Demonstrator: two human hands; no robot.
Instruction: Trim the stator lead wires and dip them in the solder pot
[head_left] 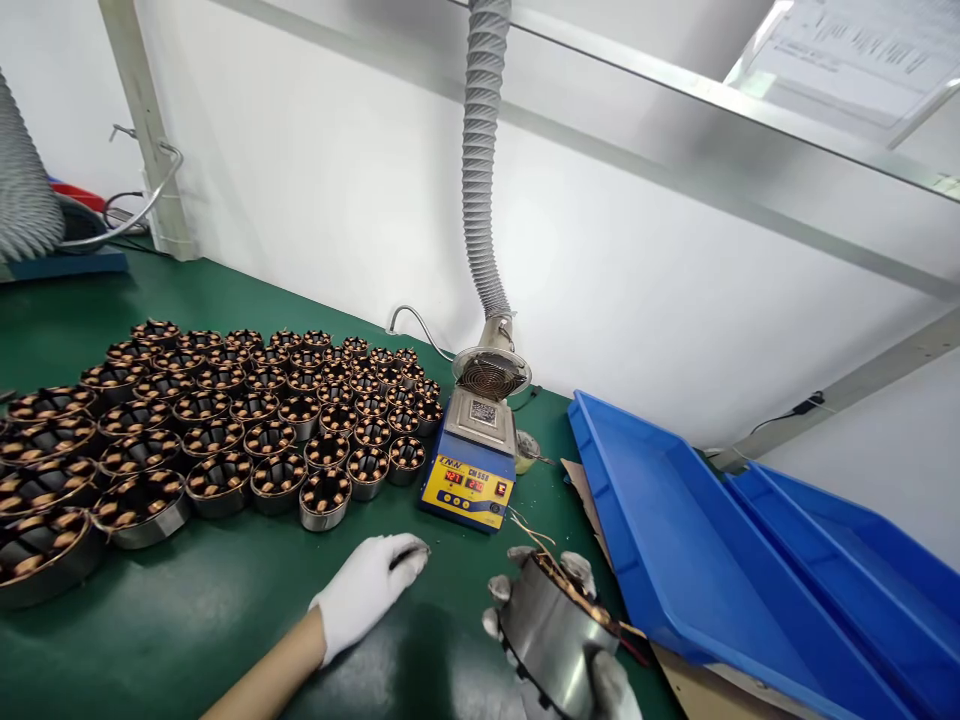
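My right hand [615,680], in a stained white glove, grips a motor stator [551,635] with a smooth metal ring. The stator is tilted, and loose wire ends [536,530] stick out of its top. My gloved left hand [367,590] rests on the green table, its fingers curled toward the thumb; nothing shows in it. Beyond both hands stands a blue and yellow solder pot [466,485] with lit red digits. Left of it, many similar stators [274,480] with copper windings stand close together in rows.
A grey flexible duct [484,150] hangs down to a round hood [491,372] above the solder pot. Blue trays [675,540] lean at the right, with cardboard [697,685] beneath. A small cup [527,452] stands behind the pot. A metal rail [712,95] crosses overhead.
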